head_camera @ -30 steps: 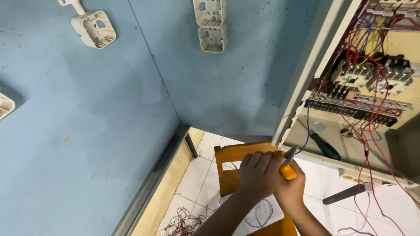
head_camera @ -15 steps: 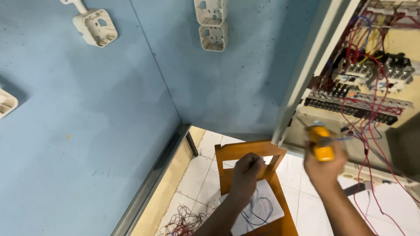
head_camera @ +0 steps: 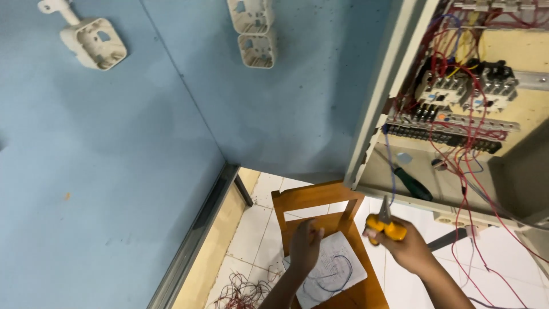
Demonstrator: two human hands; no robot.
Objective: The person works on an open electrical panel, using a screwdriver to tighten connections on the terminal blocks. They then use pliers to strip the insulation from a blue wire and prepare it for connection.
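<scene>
My right hand (head_camera: 407, 247) grips yellow-handled pliers (head_camera: 386, 224), whose jaws close on a blue wire (head_camera: 389, 166) hanging from the open electrical cabinet (head_camera: 452, 103). My left hand (head_camera: 305, 247) rests with fingers spread on a white sheet of paper (head_camera: 337, 269) lying on a wooden chair (head_camera: 320, 200). A loop of dark wire lies on the paper.
A green-handled screwdriver (head_camera: 413, 183) lies on the cabinet's bottom ledge. Red wires run among contactors and a terminal strip (head_camera: 446, 134). Empty white wall boxes (head_camera: 251, 31) are mounted on the blue wall. Wire scraps (head_camera: 240, 289) litter the tiled floor.
My right hand came away from the left with the pliers, rose toward the cabinet, then dropped a little, now at the blue wire. My left hand stayed on the paper.
</scene>
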